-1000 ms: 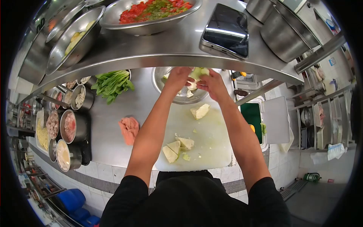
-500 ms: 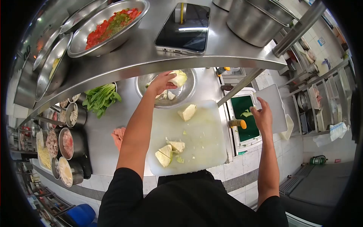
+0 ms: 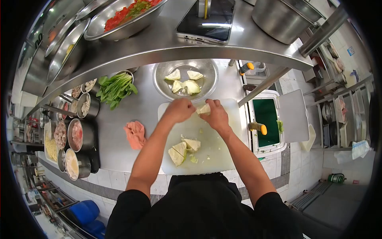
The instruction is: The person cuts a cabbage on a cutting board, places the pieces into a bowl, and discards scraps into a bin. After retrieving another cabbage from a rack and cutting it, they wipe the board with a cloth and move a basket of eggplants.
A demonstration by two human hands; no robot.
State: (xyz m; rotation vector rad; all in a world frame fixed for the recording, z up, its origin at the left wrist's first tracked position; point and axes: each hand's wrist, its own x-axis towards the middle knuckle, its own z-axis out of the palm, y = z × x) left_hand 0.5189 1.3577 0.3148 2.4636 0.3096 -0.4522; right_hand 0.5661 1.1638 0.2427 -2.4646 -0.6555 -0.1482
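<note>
Cut cabbage (image 3: 177, 154): on your cutting board (image 3: 223, 149), nearest you, untouched.
Left hand (image 3: 181, 110): off the bowl now, fingers curled beside the wedge; whether they pinch anything, you can't tell from here.
Metal bowl (image 3: 208, 84): your last piece now rests inside, so handling has passed to another.
Cabbage wedge (image 3: 203, 108): at the board's far end, between your hands.
Right hand (image 3: 217, 115): back from the bin (image 3: 263, 113), thumb and fingers holding the wedge.

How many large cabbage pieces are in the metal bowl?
4 in the bowl: back left piece, back right piece, front left piece, front right piece. Others may be hidden.
</note>
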